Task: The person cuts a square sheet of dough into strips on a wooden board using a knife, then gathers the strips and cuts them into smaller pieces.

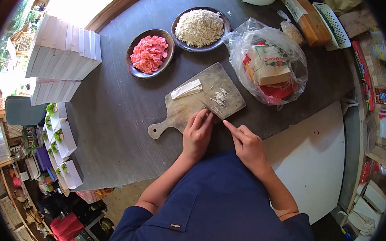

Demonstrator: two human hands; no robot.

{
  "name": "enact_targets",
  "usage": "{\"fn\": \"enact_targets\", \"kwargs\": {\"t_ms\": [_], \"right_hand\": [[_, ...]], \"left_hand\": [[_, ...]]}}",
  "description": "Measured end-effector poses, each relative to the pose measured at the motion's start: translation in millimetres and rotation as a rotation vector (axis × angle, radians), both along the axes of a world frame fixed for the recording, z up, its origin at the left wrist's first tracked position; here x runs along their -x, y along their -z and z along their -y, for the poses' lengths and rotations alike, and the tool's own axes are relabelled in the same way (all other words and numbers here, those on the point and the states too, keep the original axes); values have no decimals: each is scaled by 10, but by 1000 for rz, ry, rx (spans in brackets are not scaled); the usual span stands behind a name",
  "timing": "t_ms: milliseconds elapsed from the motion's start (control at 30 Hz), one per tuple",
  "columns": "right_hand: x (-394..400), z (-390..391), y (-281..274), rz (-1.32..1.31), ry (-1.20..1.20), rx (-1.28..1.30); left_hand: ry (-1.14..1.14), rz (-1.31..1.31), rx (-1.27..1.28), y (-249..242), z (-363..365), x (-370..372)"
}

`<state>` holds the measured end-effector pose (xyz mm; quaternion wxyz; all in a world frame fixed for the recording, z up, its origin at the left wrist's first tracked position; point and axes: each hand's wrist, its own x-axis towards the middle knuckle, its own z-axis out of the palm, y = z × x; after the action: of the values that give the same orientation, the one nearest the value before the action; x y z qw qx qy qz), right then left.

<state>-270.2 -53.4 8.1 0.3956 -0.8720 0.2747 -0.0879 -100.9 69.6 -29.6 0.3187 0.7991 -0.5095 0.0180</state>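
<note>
A wooden cutting board (182,108) with a handle lies on the dark table. My left hand (197,132) is closed at the board's near edge, its fingertips pressed down beside the blade; what they hold is hidden. My right hand (247,144) grips a knife (216,112), index finger stretched along it, the blade angled across the board by my left fingertips. White folded strips (186,89) lie on the board's left part. Thin white shreds (220,97) are heaped right of them, just beyond the blade.
Beyond the board stand a bowl of pink slices (149,54) and a bowl of white shreds (199,28). A clear plastic bag (268,67) holding packets sits to the right. Stacked white boxes (63,53) and open boxes with greens (66,140) line the left edge.
</note>
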Motion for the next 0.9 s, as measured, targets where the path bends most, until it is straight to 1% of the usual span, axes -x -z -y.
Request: {"fn": "enact_targets", "kwargs": {"t_ms": [67, 200, 367, 500, 667, 900], "right_hand": [[-58, -10, 33, 39, -6, 35], [-58, -27, 6, 21, 2, 57], [25, -5, -17, 20, 27, 6], [-19, -2, -46, 27, 22, 20], [41, -52, -71, -38, 9, 55], [63, -40, -77, -21, -1, 35]], "left_hand": [[-4, 11, 15, -1, -6, 5], [5, 14, 11, 18, -14, -3], [-25, 27, 12, 15, -4, 44], [-36, 35, 2, -28, 12, 45], [-4, 75, 21, 8, 0, 15], [-26, 34, 21, -10, 11, 16]]}}
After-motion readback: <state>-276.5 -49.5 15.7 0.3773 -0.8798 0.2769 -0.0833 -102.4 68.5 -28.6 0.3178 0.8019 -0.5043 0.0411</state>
